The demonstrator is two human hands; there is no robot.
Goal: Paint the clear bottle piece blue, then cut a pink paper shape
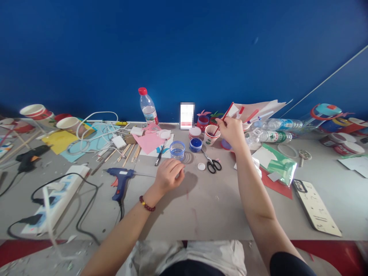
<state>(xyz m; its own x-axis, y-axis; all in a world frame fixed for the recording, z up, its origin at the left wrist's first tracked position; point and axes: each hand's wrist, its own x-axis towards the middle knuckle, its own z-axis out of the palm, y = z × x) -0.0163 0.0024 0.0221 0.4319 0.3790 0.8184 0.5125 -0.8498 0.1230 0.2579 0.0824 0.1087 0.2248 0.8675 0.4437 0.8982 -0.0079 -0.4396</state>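
Note:
My right hand [231,129] pinches a red-handled paintbrush [229,110], its lower end down inside a paper cup [211,138] with dark liquid. Loosely curled above the table, my left hand [169,174] shows nothing in its fingers. Just beyond it stands a clear plastic ring or cup [177,150] with a blue rim, cut from a bottle by its look. An open jar of blue paint [196,144] sits between that piece and the paper cup. Scissors [213,165] with black handles and a small white cap [201,166] lie in front of the jar.
At left lie a blue glue gun [122,180], a power strip [57,199] with cords, and several wooden sticks. A red-capped bottle [148,107] and a phone [187,116] with a lit screen stand by the wall. Plastic bottles [276,136] and another phone [317,207] lie right.

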